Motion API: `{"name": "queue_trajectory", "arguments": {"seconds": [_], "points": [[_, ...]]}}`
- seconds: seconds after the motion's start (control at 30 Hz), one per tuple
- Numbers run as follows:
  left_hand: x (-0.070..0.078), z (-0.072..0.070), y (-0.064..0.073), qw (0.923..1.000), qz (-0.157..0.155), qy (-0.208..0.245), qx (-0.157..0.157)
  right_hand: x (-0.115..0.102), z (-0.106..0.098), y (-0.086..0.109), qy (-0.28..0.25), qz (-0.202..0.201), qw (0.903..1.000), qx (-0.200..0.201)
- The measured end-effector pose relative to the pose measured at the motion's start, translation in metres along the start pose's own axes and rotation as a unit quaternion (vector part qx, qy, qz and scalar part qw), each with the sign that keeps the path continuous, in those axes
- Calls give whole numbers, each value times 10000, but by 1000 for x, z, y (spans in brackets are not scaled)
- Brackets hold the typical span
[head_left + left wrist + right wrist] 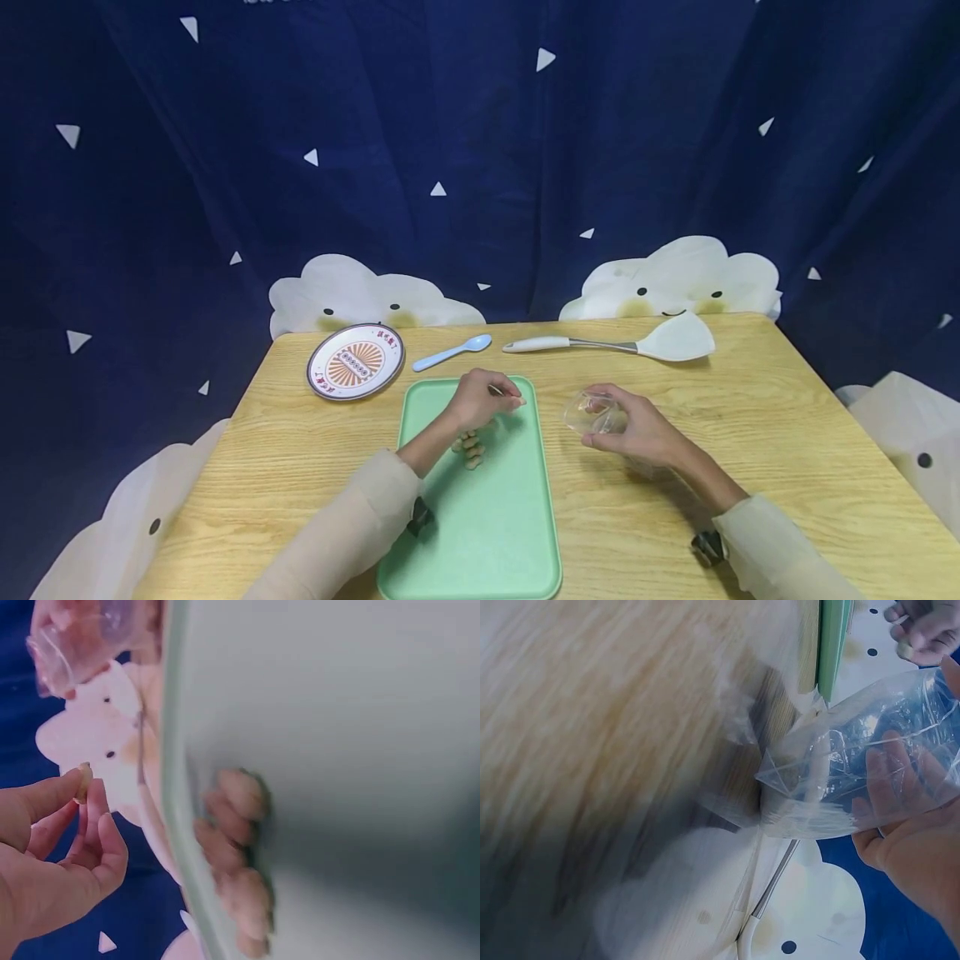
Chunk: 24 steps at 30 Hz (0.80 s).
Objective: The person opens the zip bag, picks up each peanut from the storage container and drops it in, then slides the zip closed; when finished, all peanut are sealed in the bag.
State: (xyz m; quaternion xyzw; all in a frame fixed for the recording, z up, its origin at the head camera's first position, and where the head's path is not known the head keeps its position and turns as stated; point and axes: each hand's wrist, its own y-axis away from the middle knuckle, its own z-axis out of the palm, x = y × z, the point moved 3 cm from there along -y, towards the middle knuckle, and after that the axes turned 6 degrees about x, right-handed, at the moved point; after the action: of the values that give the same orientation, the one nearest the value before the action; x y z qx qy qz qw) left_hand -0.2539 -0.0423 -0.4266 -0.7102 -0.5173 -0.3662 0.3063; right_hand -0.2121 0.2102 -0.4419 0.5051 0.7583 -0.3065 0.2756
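Over the far end of the green tray (495,517): left hand (480,400), thumb and forefinger pinching one small pale nut (83,784), the other fingers bent and bearing nothing. Nut held above the tray, near its right rim.

On the tray, below the left wrist: a cluster of brown nuts (471,450), partly hidden by the arm in the head view; in the left wrist view they lie close together, near the rim, somewhat blurred.

Right of the tray, above the table (750,400): right hand (637,425), thumb and fingers curved round a clear plastic bag (591,414), grasping it. Bag crumpled and see-through, fingers showing through the film in the right wrist view; whether anything lies inside cannot be told.

Beyond the tray, from left to right: one round plate (356,361), white, dark-rimmed, with an orange ray pattern and red lettering; one light blue spoon (453,352), bowl pointing to the right; one spatula (609,343), white handle at left, metal shaft, broad white blade at right.

On both arms: pale sleeves (772,542), a small black device (707,547) by the right cuff, another by the left.

Behind the table: dark blue curtain (480,108), printed with white triangles and cloud shapes (682,279) bearing faces.
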Motion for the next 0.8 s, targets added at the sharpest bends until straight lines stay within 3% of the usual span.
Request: {"name": "queue_trajectory", "arguments": {"seconds": [0.4,0.6,0.8], "points": [[33,27,3,9944,446,957,-39,3,1,0,78,13,10000,-33],[47,42,3,9939,698,850,-87,3,2,-1,6,-33,10000,-69],[55,50,4,9935,749,827,-248,1,3,-2,140,-43,9999,8]]}}
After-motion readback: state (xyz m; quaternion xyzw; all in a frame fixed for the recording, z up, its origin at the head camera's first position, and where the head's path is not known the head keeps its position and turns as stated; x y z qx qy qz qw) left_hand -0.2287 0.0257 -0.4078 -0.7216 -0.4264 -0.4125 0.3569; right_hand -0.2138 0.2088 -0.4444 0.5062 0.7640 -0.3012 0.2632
